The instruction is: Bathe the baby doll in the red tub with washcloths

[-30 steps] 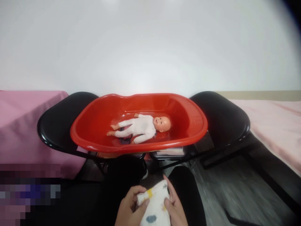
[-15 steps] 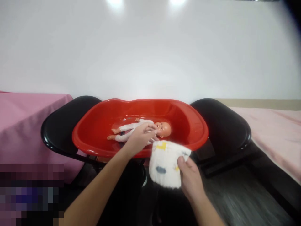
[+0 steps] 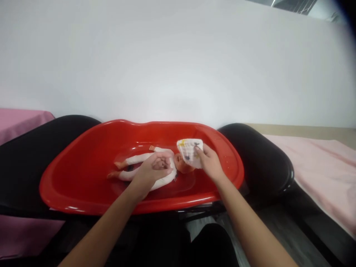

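A baby doll (image 3: 139,163) in white clothes lies on its back in a red plastic tub (image 3: 83,185), head to the right. My left hand (image 3: 152,172) rests on the doll's chest with the fingers curled over it. In my right hand (image 3: 210,163) is a folded white cloth (image 3: 190,150) with small coloured prints, pressed against the doll's head. The cloth and my hands hide most of the doll's face.
The tub rests across two black chairs, one at the left (image 3: 22,155) and one at the right (image 3: 264,163). A pink-covered surface (image 3: 16,120) lies far left and a pale pink one (image 3: 319,155) at the right. A white wall stands behind.
Both hands moved forward from my lap into the tub. The left hand came down on the doll's chest and the right hand carried the cloth up to the doll's head. The camera moved closer.
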Demonstrator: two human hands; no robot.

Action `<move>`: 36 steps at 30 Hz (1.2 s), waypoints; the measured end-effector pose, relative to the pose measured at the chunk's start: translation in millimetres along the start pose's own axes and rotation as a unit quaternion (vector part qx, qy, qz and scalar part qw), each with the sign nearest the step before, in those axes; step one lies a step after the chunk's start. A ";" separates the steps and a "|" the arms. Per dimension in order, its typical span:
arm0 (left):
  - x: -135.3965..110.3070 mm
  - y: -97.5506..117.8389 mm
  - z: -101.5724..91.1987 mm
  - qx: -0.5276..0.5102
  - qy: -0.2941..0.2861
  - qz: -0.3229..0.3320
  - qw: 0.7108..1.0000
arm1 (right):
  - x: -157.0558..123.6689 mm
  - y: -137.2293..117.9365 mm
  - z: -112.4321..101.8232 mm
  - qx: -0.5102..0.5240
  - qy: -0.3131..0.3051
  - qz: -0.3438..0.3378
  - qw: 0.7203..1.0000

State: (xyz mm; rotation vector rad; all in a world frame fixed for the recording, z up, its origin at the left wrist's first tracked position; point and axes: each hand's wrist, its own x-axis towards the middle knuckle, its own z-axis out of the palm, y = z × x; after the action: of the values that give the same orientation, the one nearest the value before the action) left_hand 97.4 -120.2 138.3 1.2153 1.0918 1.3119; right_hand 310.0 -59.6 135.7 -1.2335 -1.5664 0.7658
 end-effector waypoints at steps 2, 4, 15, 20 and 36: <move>-16.2 2.6 2.5 -0.062 0.002 0.013 0.998 | -2.4 8.4 1.2 -0.085 -0.049 -0.009 0.995; -29.2 7.1 8.5 -0.104 0.016 0.038 0.994 | -3.7 12.6 1.5 -0.176 -0.073 -0.009 0.982; -76.9 54.6 43.7 -0.149 -0.002 0.239 0.960 | -7.2 7.2 4.4 -0.338 -0.066 -0.028 0.938; -91.2 56.2 47.8 -0.176 0.006 0.239 0.955 | -7.6 5.6 5.1 -0.355 -0.064 -0.015 0.933; -87.1 19.3 38.2 -0.368 0.036 0.066 0.927 | -5.9 19.1 -0.8 -0.376 -0.016 0.072 0.924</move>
State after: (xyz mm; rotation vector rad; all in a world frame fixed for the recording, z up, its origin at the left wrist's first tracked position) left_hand 133.4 -209.2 152.6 0.6787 0.4720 1.6710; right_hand 317.5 -59.7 117.2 -1.9060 -1.8883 0.2520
